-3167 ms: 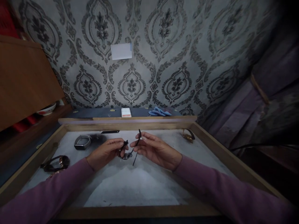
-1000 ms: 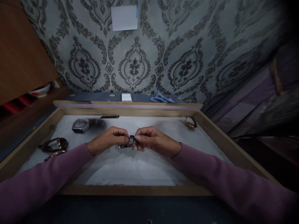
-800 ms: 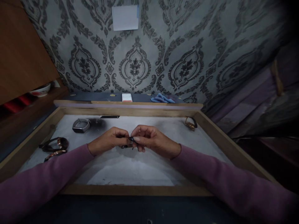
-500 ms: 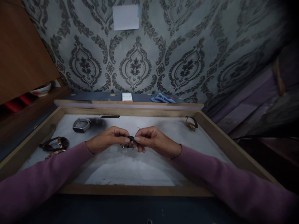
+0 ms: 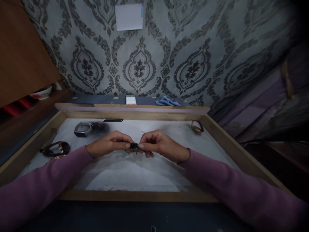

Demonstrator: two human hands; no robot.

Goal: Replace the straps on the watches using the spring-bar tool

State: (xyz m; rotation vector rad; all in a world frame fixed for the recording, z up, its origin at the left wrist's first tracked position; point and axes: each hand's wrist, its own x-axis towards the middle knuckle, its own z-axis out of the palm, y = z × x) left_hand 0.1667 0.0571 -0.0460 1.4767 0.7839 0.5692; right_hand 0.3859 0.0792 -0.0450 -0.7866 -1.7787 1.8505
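While held over middle of worktop [image 5: 137, 195], looks partway done, not yet set down. Pinching small dark strap-like item [image 5: 134, 146] between left hand [image 5: 108, 144] and right hand [image 5: 162, 146], with fingertips closed, nearly meeting. Not touching rose-gold watch [image 5: 64, 148] near left edge or grey smartwatch [image 5: 83, 130] by far left corner.

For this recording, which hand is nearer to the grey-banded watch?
Left. The left hand is just right of the grey-banded watch and a little nearer the camera; the right hand is farther right, beyond the left hand.
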